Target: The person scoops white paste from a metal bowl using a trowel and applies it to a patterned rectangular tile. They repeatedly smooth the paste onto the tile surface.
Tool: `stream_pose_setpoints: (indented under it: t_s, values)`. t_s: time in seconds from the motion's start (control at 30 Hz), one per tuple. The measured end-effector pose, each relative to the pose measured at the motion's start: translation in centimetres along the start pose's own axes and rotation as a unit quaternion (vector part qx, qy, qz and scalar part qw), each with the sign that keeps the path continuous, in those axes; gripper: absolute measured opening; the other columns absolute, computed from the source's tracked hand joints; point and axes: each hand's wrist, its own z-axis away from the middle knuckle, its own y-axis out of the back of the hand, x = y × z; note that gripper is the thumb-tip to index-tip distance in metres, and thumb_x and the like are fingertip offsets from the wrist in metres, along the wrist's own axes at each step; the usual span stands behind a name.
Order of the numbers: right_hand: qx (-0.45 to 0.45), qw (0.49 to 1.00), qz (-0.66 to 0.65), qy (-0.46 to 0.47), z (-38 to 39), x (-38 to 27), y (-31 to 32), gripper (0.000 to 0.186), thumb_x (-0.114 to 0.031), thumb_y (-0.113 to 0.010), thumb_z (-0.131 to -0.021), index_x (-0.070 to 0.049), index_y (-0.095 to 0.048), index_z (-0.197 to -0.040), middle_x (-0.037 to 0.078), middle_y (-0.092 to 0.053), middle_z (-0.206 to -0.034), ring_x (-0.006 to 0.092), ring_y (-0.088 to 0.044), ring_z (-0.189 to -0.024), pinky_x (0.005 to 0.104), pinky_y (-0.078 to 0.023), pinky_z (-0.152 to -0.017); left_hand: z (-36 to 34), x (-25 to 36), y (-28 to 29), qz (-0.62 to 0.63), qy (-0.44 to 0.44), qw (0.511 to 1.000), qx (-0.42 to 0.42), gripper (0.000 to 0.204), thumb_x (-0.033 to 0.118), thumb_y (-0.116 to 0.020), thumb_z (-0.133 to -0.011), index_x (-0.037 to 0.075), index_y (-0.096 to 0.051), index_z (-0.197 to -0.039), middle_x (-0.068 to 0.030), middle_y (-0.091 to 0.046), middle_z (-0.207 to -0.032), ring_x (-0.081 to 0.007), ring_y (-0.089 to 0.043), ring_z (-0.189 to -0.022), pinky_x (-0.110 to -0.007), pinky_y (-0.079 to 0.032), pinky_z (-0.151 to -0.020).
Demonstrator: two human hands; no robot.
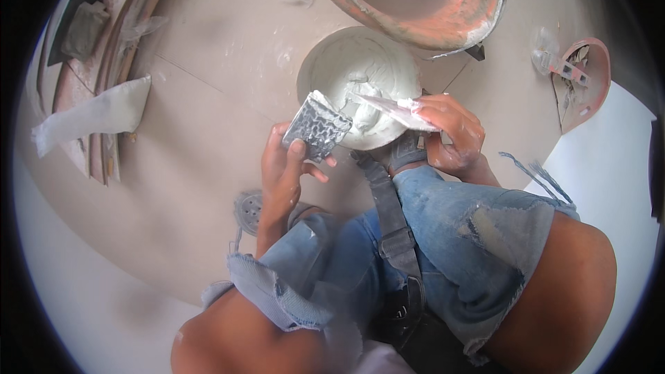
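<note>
A small square slab [317,129], dark grey with a white mottled pattern and pasty edges, is gripped between the thumb and fingers of my left hand [280,173]. My right hand [456,133] is closed round a flat, pale blade smeared with white paste [400,112], probably a scraper; its handle is hidden. Both pieces are over the near side of a round whitish bucket [305,73], with the blade's tip reaching inward beside the slab. Thick white paste [368,114] lies in the bucket.
A large orange tub [478,17], crusted with white, stands beyond the bucket. Long boards [111,62] and a white sheet piece [104,114] lie at the left. A pinkish container with scraps [594,90] is at the right. My denim-covered legs [443,215] flank the near side.
</note>
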Motion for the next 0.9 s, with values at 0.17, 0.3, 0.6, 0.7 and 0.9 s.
stream_pose_setpoints:
  t_s: [0.17, 0.3, 0.6, 0.7, 0.9]
  values:
    - [-0.063, 0.996, 0.002, 0.061, 0.7, -0.4, 1.2, 0.036, 0.001, -0.079, -0.068, -0.007, -0.075, -0.103, 0.010, -0.077, -0.099, 0.0272, -0.074, -0.082, 0.0338, -0.056, -0.064, -0.1, -0.4, -0.3, -0.002, -0.008, 1.000, 0.008, 0.036, 0.026, -0.052, -0.113, -0.005, -0.046, -0.130, -0.0228, -0.070, -0.110, -0.0265, -0.075, -0.082, -0.030, -0.063, -0.056]
    - [-0.069, 0.996, 0.017, 0.061, 1.0, -0.7, 0.7, 0.039, 0.000, -0.081, -0.067, -0.009, -0.076, -0.105, 0.008, -0.077, -0.097, 0.0263, -0.072, -0.079, 0.0337, -0.055, -0.064, 0.1, -0.4, -0.8, -0.022, -0.012, 1.000, 0.011, 0.036, 0.025, -0.053, -0.112, -0.005, -0.047, -0.130, -0.0224, -0.071, -0.109, -0.0258, -0.075, -0.081, -0.029, -0.062, -0.055]
    - [-0.050, 0.996, 0.040, 0.068, 0.7, -0.5, 1.3, 0.041, -0.001, -0.082, -0.065, -0.009, -0.075, -0.105, 0.005, -0.076, -0.094, 0.0253, -0.071, -0.076, 0.0337, -0.055, -0.061, 0.1, -0.1, -1.7, -0.043, -0.013, 0.999, 0.025, 0.032, 0.022, -0.053, -0.112, -0.005, -0.050, -0.129, -0.0210, -0.072, -0.107, -0.0242, -0.074, -0.080, -0.029, -0.061, -0.055]
    - [-0.071, 0.994, 0.034, 0.078, 0.6, -0.6, 1.4, 0.040, -0.001, -0.081, -0.066, -0.009, -0.075, -0.105, 0.006, -0.076, -0.096, 0.0250, -0.071, -0.077, 0.0337, -0.055, -0.062, 0.1, -0.3, -1.8, -0.044, -0.008, 0.999, 0.015, 0.031, 0.020, -0.053, -0.112, -0.006, -0.050, -0.129, -0.0205, -0.072, -0.106, -0.0235, -0.074, -0.081, -0.029, -0.061, -0.056]
    - [-0.082, 0.994, 0.045, 0.062, 0.0, -0.7, 0.5, 0.040, 0.000, -0.080, -0.070, -0.007, -0.074, -0.109, 0.007, -0.076, -0.101, 0.0241, -0.070, -0.080, 0.0341, -0.055, -0.065, 0.7, -0.8, -1.8, -0.051, 0.039, 0.997, -0.037, 0.029, 0.015, -0.051, -0.111, -0.006, -0.050, -0.131, -0.0181, -0.071, -0.105, -0.0206, -0.073, -0.080, -0.028, -0.060, -0.056]
